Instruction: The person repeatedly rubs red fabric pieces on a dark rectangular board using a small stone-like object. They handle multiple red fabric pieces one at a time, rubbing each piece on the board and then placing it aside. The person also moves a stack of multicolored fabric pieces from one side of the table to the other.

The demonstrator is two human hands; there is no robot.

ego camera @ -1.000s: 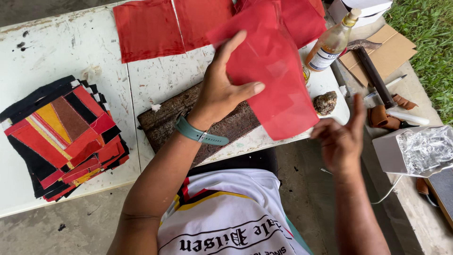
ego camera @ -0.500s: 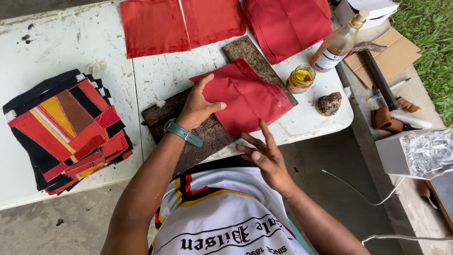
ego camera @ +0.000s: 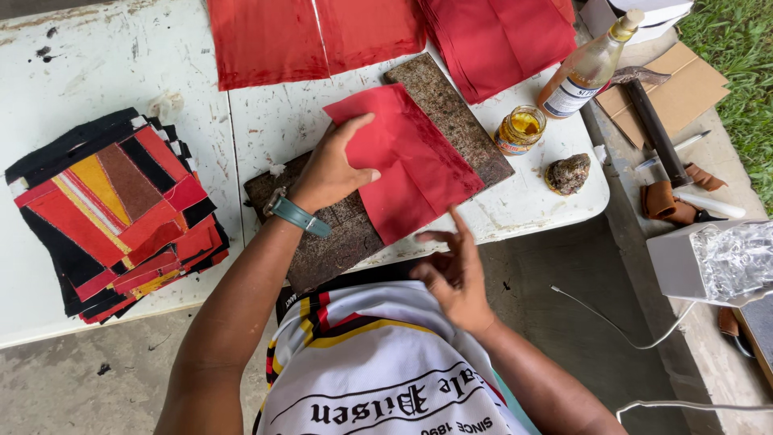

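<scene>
A red leather piece [ego camera: 415,165] lies folded on a dark brown speckled board [ego camera: 451,117] that rests on a white table [ego camera: 105,64]. My left hand [ego camera: 334,165], with a teal watch strap at the wrist, presses flat on the piece's left part. Just off the table's near edge, my right hand [ego camera: 455,274] hovers below the piece with fingers spread and nothing in it.
A stack of red, black and orange patchwork squares [ego camera: 121,213] sits at the left. More red pieces [ego camera: 322,36] lie at the back. A bottle [ego camera: 586,68], a small jar [ego camera: 519,130] and a stone [ego camera: 568,173] stand right of the board. Tools [ego camera: 652,121] and cardboard lie beyond.
The red piece came down from the air onto the board and my left hand now presses it flat. My right hand left the piece and drew back toward my body.
</scene>
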